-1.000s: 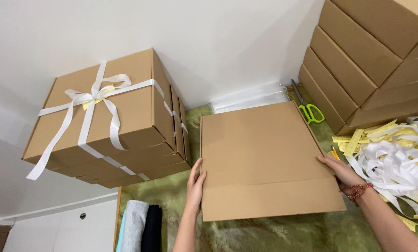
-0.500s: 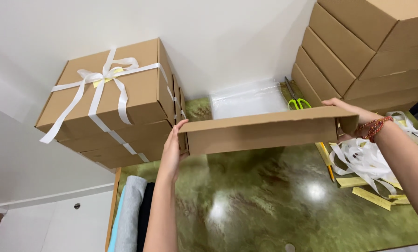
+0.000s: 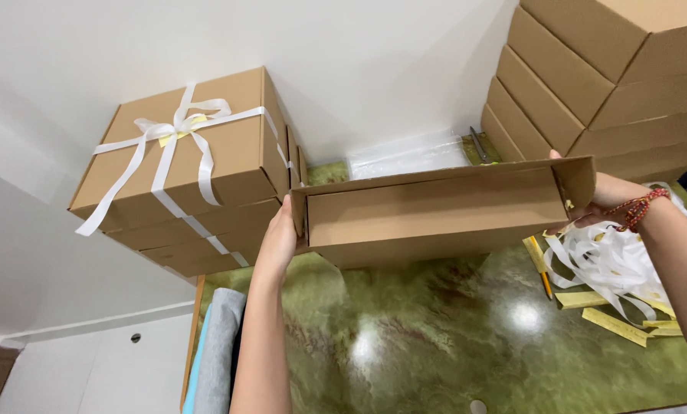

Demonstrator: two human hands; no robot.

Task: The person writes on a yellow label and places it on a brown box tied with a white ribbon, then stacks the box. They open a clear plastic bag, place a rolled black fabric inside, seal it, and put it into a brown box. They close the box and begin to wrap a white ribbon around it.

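1. The flat cardboard box (image 3: pixel 443 211) hangs above the green marble table (image 3: pixel 450 337) — long axis left to right, its open side facing the person.
2. The left hand (image 3: pixel 280 234) grips its left end, the right hand (image 3: pixel 608 195) its right end.
3. Ribbon-tied boxes (image 3: pixel 186 165) stand left, stacked boxes (image 3: pixel 588 84) right, against a white wall (image 3: pixel 359 69).

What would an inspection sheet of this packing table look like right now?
Surface: glossy green marbled table.
Job's things: flat cardboard box held up off the table, tilted on edge.
Clutter: loose white ribbon, yellow paper strips, a pencil.
Hands: left hand and right hand grip the box's two ends.
Cables: nothing seen.
Surroundings: ribbon-tied box stack on the left, plain box stack on the right, white wall.
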